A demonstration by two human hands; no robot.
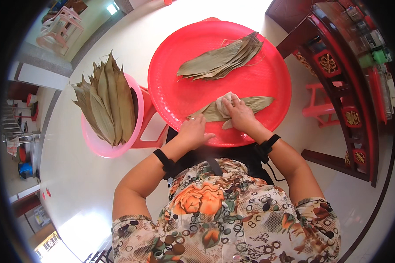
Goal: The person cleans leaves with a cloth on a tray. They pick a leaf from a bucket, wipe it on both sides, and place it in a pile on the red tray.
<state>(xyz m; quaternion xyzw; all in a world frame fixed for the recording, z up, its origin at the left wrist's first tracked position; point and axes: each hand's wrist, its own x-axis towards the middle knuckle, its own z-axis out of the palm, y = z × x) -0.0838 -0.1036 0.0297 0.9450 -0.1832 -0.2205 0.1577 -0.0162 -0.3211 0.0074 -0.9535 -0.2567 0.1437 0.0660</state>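
Left fingers, wide, rest on the leaf; right fingers hold the cloth. I'd wipe lengthwise, lightly.

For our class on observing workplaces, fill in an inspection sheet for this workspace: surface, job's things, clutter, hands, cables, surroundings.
Surface: large round red plastic tray.
Job's things: long flat olive-green leaf material on the tray's near side; crumpled whitish cloth on it; stack of similar leaves farther back; upright leaf bundle in a round pink plastic basin, left.
Clutter: nothing seen.
Hands: right hand holds the cloth against the leaf; left hand is at the leaf's left end, grip unclear.
Cables: thin black cable below the right wrist's black band.
Surroundings: pale floor; dark red-brown wooden cabinet with gold carvings, right.
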